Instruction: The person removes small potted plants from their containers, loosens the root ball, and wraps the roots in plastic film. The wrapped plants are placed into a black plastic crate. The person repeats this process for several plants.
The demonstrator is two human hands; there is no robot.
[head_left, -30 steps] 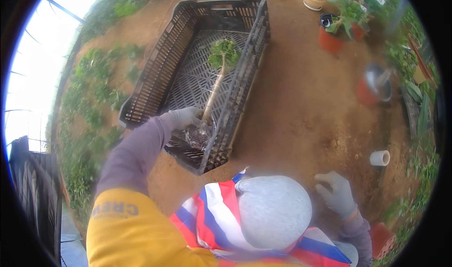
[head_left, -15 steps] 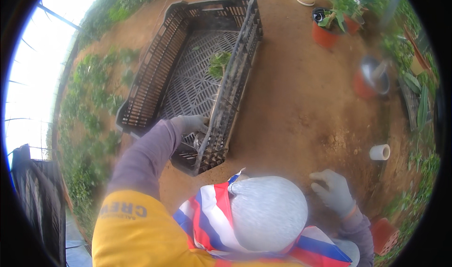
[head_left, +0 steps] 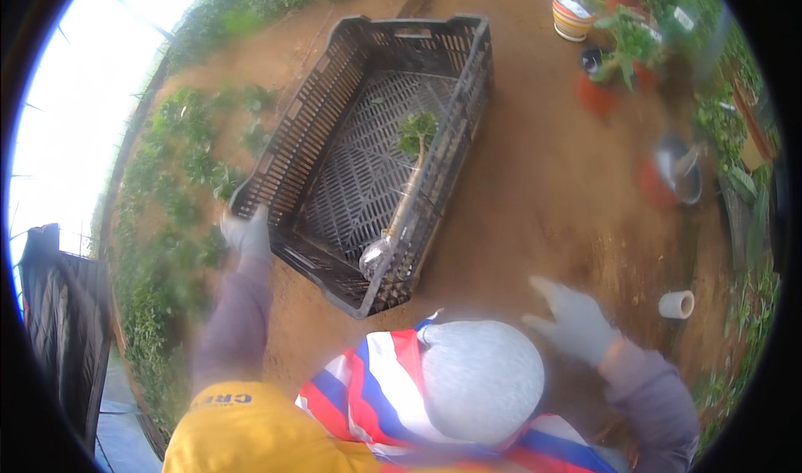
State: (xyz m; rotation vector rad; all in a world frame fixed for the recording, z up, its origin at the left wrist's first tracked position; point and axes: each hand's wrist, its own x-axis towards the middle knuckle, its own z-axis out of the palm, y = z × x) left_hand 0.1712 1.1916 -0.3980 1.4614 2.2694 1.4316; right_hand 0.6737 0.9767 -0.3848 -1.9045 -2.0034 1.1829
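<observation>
Fingers (head_left: 261, 214) of the grey-gloved left hand (head_left: 249, 234) up at the near left corner of a long black slatted plastic crate (head_left: 296, 126); touching, by the look of it, though can't tell whether gripping. And inside the crate, lying lengthwise along the right wall: a pale-stemmed plant (head_left: 407, 202), leafy green top toward the far end, silvery-wrapped root ball (head_left: 373, 258) down in the near right corner. Over to the grey-gloved right hand (head_left: 581, 323) now: fingers spread, holding nothing, hanging above the brown dirt floor (head_left: 518, 181), well apart from the crate. Just beyond, lying on its side, a short white cylinder (head_left: 677, 305). Farther up, a blurred orange-red pot (head_left: 656, 187), then a multicoloured striped pot (head_left: 571, 18) with leafy potted plants (head_left: 626, 43) beside. Off left, low green plants (head_left: 184, 139).
</observation>
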